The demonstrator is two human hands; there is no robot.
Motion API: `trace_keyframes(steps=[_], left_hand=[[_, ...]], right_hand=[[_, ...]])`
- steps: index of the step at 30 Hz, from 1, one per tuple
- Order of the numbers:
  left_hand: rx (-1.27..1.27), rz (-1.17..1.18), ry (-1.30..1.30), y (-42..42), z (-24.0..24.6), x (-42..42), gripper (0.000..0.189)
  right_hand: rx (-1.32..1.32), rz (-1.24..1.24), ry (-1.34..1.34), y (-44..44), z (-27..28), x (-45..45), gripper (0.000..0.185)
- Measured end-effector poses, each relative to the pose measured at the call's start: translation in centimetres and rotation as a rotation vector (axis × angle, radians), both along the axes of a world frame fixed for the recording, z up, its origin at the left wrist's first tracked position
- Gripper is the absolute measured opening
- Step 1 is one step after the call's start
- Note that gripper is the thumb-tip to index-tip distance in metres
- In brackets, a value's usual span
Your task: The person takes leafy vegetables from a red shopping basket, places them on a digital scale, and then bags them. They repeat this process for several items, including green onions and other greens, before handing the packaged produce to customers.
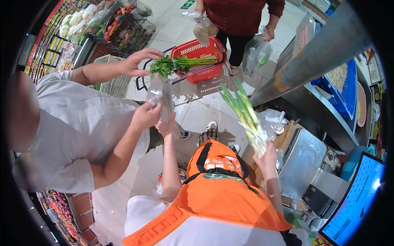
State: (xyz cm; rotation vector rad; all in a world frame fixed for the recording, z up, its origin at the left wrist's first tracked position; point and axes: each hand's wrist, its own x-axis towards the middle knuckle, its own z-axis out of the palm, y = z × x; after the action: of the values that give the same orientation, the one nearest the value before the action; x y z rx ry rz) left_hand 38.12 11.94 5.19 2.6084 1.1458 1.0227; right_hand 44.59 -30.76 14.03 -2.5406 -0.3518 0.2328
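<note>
My right hand [266, 158] grips the wrapped lower end of a bunch of scallions [247, 117], whose green tops point away from me. Plastic film covers the white stalks. On the other side, my left hand [167, 126] holds the near end of a clear plastic bag [163, 95]; what is inside cannot be made out. A hand [149, 113] of the person in a light shirt is also on this bag, just beside mine. That person's other hand [138, 63] is spread near the leaves of a bunch of celery [184, 63] lying across a red shopping basket [203, 73].
A metal scale platform [303, 163] stands on the counter at right, beside a lit screen [354, 200]. A slanting metal pole [311, 58] crosses the right side. Opposite me, a person in dark red [243, 15] carries bagged produce. Vegetable shelves [78, 24] line the left.
</note>
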Motion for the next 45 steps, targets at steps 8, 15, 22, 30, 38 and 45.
trace_keyframes(steps=[8, 15, 22, 30, 38, 45], left_hand=[[0.881, -0.516, 0.758, 4.8, 8.6, -0.2, 0.029], [1.915, -0.891, 1.044, 7.1, 18.9, 1.1, 0.011], [1.843, -0.996, 0.916, 7.5, 22.7, 4.6, 0.018], [3.542, 0.616, 0.614, -1.2, 18.8, 7.4, 0.04], [3.718, 1.786, -0.085, -17.9, 15.6, 8.4, 0.07], [3.464, 1.499, -0.427, -34.8, 15.6, 8.6, 0.062]], right_hand=[[0.031, 0.227, -0.017, 20.5, -6.9, 17.0, 0.068], [-0.288, 0.431, -0.094, 37.4, -10.9, 31.3, 0.063], [-0.085, 0.602, -0.531, 44.1, -14.4, 36.4, 0.037], [0.684, 0.244, 0.494, 28.3, -14.8, 18.4, 0.052], [1.605, -0.366, 0.833, 10.3, -3.1, 3.3, 0.073], [1.117, -1.125, 0.268, -7.3, 1.0, -1.7, 0.087]])
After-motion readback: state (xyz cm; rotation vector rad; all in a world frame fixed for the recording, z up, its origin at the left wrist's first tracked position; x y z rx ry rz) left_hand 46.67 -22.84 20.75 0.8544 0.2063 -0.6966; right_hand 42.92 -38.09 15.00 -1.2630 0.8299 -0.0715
